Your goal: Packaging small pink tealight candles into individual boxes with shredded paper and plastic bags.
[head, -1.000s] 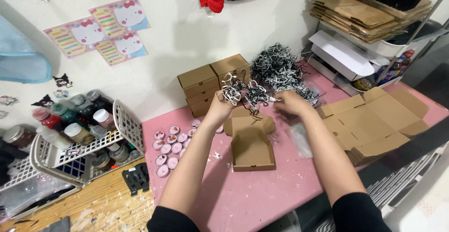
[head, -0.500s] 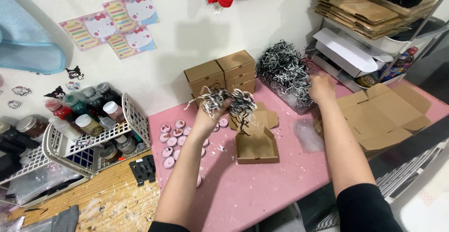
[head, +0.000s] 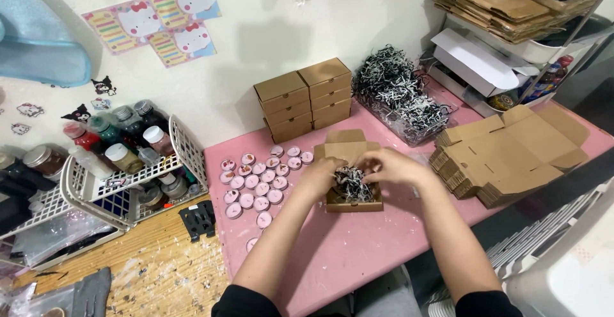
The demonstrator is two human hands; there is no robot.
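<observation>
a: position of the work item?

b: small open kraft box (head: 354,203) sits on the pink table (head: 332,253), just right of the rows of round pink tins (head: 256,186). black-and-white shredded paper (head: 350,184) fills its tray; the lid flap stands open toward the wall.

a: hands?

b: left hand (head: 318,177) curled at the box's left edge, fingers bent down into the shred. right hand (head: 391,165) arched over the right side, fingertips pinching or pressing the same tuft — whether it truly grips a strand i cannot tell.

a: handling assessment?

b: the shred looks very light, springy and loose — likely to cling, trail and spill over the walls, so press it from above with spread fingers rather than pinch. the box appears to be thin cardboard, light and easily dented; best steadied by its side walls or base, not the flap.

a: nearby stock?

b: bulk shred in a clear tub (head: 400,103), stacked shut boxes (head: 307,96), flat box blanks (head: 511,151) to the right.
</observation>
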